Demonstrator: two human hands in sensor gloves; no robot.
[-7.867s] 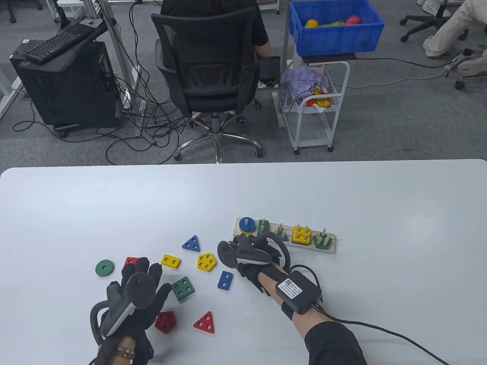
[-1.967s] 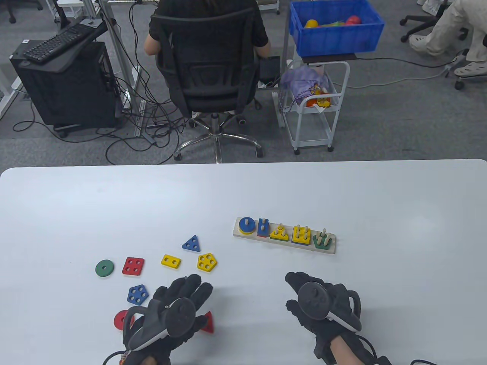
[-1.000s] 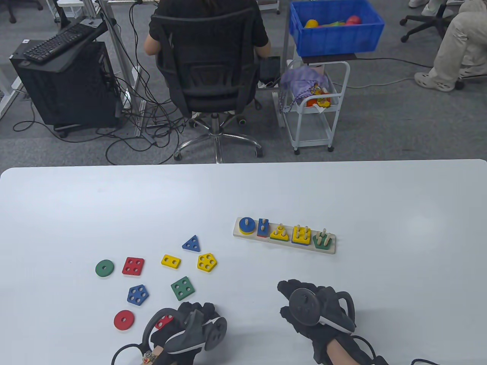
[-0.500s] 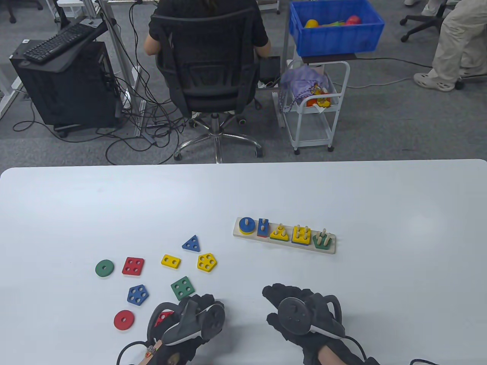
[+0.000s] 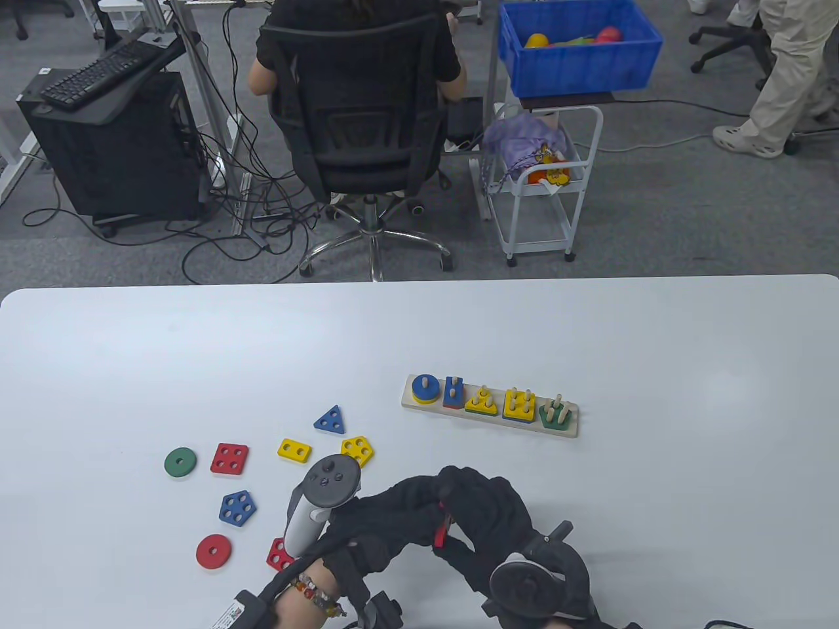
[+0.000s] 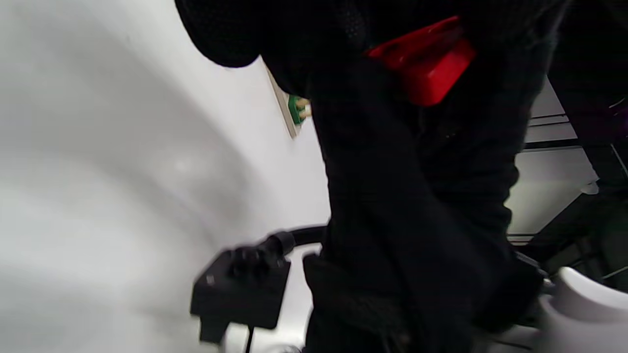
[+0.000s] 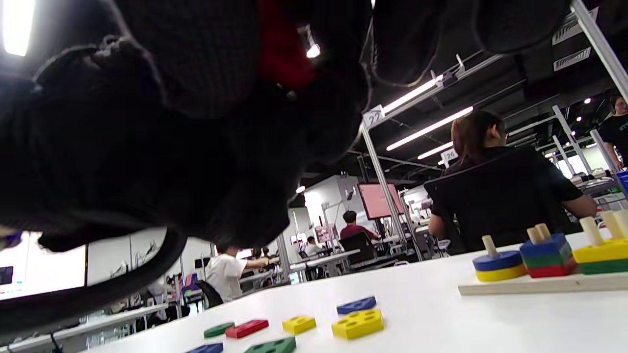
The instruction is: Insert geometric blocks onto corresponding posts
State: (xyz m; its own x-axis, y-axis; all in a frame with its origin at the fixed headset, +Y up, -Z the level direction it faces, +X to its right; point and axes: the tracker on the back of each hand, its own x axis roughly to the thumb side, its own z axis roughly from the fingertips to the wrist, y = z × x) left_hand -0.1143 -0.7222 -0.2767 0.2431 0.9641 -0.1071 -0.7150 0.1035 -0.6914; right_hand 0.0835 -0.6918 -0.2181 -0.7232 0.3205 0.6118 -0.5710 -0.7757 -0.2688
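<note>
Table view shows your left hand (image 5: 380,517) and right hand (image 5: 485,517) joined low at the table's near edge, both sets of fingers curled round one red block (image 5: 440,534). Only a sliver of it shows, so I cannot tell its shape or which hand bears its weight. In the left wrist view it sits pinched between dark fingertips.

Judging this as a handover, get a firm pinch on the block's edges with your right hand before the left lets go. Keep the holes uncovered, so you can line them up over the posts and lower it flat.

The peg board (image 5: 570,429) lies well apart, further up the table. It holds:
- a blue disc on a yellow one
- a blue rectangle on green and red ones
- a yellow triangle on a green one
- a yellow square on a blue one
- a green pentagon alone

The blue crate (image 5: 577,65) beyond the table holds bright toys, too small to name.
</note>
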